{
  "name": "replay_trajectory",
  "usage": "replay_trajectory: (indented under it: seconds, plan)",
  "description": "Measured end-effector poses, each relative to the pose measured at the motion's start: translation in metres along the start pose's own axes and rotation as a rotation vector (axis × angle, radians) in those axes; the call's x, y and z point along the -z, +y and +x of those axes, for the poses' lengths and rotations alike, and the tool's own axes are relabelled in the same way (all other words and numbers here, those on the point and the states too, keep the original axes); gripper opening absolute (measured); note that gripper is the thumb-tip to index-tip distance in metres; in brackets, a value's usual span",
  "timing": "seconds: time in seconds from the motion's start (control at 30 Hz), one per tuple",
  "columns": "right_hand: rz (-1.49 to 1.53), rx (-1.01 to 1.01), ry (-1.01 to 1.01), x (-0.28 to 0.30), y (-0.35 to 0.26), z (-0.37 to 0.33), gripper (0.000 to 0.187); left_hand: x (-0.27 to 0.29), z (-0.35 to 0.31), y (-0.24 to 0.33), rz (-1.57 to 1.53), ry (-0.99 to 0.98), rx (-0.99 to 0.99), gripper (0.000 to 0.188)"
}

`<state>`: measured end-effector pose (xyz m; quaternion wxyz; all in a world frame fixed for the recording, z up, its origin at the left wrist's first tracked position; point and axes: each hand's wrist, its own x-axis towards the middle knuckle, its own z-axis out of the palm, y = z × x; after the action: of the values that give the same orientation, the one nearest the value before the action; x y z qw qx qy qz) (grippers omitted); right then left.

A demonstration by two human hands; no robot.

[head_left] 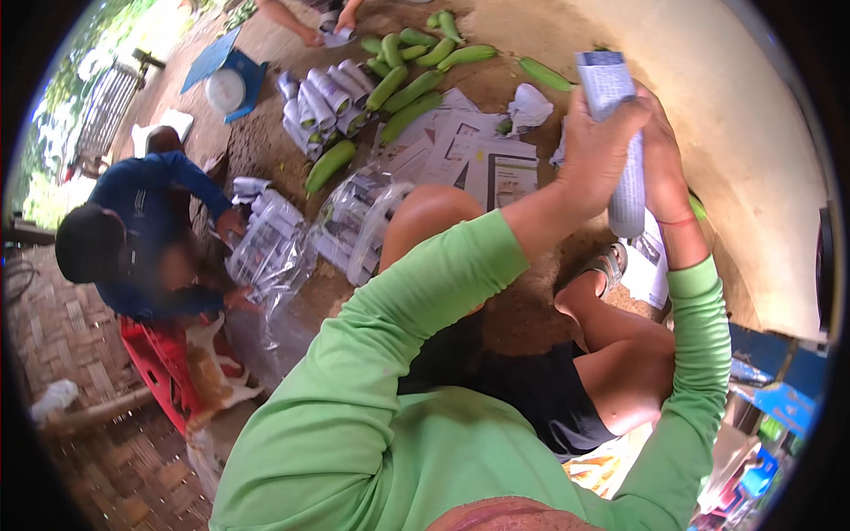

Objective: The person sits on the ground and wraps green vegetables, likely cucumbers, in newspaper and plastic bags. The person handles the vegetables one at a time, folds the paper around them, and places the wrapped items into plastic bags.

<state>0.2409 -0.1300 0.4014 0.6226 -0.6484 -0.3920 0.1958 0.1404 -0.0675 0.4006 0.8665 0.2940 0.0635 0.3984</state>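
Observation:
Both my hands are closed around a long newspaper-wrapped roll (607, 84), held upright at the upper right. My left hand (595, 146) grips its left side, and my right hand (662, 164) wraps it from the right. The paper covers whatever is inside. Below and left of my hands, loose newspaper sheets (505, 177) lie on the ground. A crumpled paper bundle (529, 108) sits by them. Long green vegetables, resembling eggplants (416, 88), are spread beyond the sheets, with one (544, 74) lying close to my left hand.
Wrapped rolls (323, 97) are piled at the upper middle. Clear plastic bags (354, 221) of rolls stand left of my knee. A person in blue (150, 203) handles another bag. A cat (212, 363), a blue scale (232, 84) and another person's hands (328, 34) are also around.

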Motion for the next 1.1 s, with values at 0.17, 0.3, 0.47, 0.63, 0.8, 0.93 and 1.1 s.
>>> replay_trajectory:
  seconds: [0.17, 0.3, 0.47, 0.63, 0.8, 0.93, 1.1]
  plan:
    - [0.413, -0.386, -0.109, -0.016, -0.022, -0.009, 0.062, -0.001, 0.005, 0.015, 0.238, 0.111, -0.198, 0.043]
    - [0.352, -0.35, 0.052, -0.032, -0.046, -0.011, 0.062, 0.0, 0.011, 0.023, 0.538, 0.133, -0.226, 0.05]
    - [-0.017, -0.186, 0.025, 0.014, -0.032, 0.018, 0.052, -0.006, 0.017, 0.044, 0.763, 0.148, -0.266, 0.058]
    - [-0.128, -0.207, 0.117, -0.035, -0.065, 0.006, 0.065, 0.011, 0.025, 0.069, 0.442, 0.149, -0.156, 0.049]
    - [-0.488, -0.151, -0.302, -0.059, -0.08, -0.005, 0.057, 0.063, 0.027, 0.126, 0.137, 0.072, -0.1, 0.031]
    - [-0.554, -0.129, -0.5, -0.109, -0.046, -0.013, 0.049, 0.142, 0.002, 0.146, 0.18, 0.026, -0.047, 0.036]
    - [-0.331, -0.097, -0.709, -0.157, 0.058, -0.023, 0.044, 0.268, -0.08, 0.158, 0.698, 0.317, 0.161, 0.072]
